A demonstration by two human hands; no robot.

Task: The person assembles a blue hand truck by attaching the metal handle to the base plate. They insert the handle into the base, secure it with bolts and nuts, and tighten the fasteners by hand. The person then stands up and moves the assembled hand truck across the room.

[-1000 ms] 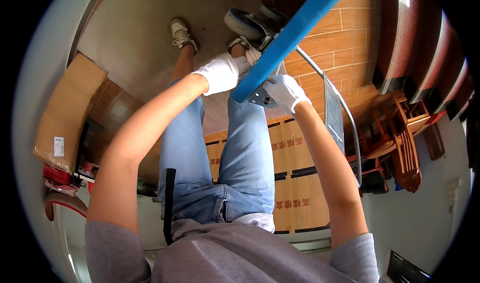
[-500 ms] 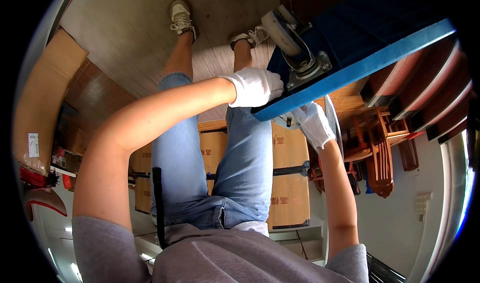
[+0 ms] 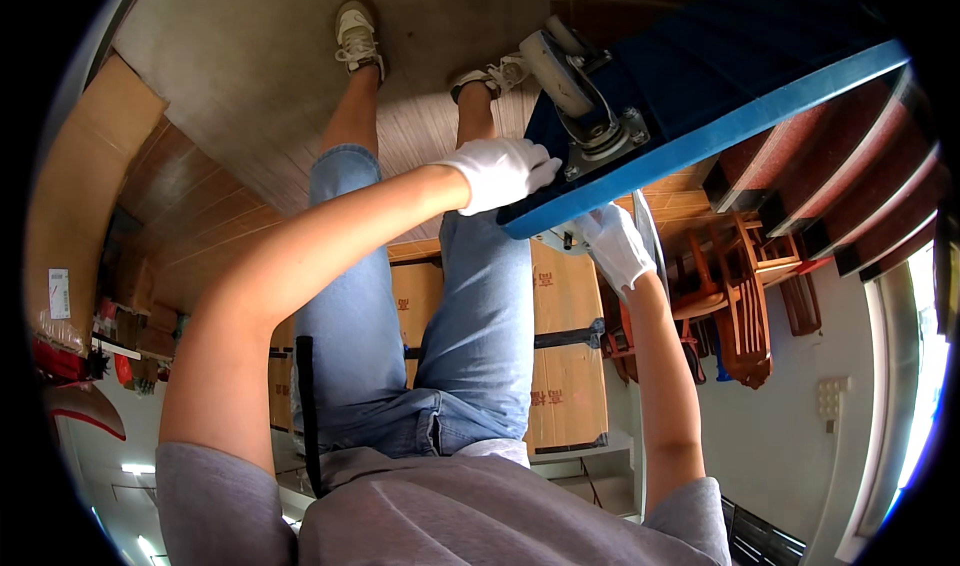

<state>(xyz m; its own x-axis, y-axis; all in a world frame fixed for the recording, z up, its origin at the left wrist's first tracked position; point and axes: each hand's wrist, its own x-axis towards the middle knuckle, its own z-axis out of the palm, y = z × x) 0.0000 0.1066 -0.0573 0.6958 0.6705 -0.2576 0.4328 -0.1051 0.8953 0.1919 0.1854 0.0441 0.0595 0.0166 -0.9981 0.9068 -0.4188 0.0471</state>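
Note:
A blue platform trolley (image 3: 720, 136) is tipped up on its side at the upper right, its underside with a caster wheel (image 3: 560, 76) facing left. At its near corner my left hand (image 3: 500, 174), in a white glove, has its fingers curled by the caster's mounting plate. On the other side of the same corner is my white-gloved right hand (image 3: 615, 241), beside a metal bracket (image 3: 565, 238). Its fingertips are partly hidden behind the trolley's blue edge. Both hands appear to grip the trolley.
Large brown cartons (image 3: 570, 366) with black straps stand behind my legs. Wooden chairs (image 3: 735, 301) and dark red steps (image 3: 830, 166) are on the right. A flattened cardboard sheet (image 3: 90, 186) leans at the left, near a grey floor mat (image 3: 240, 76).
The view has shifted a little. The fingers of my left hand look slightly looser at the trolley's corner; the trolley stays tipped at about the same angle.

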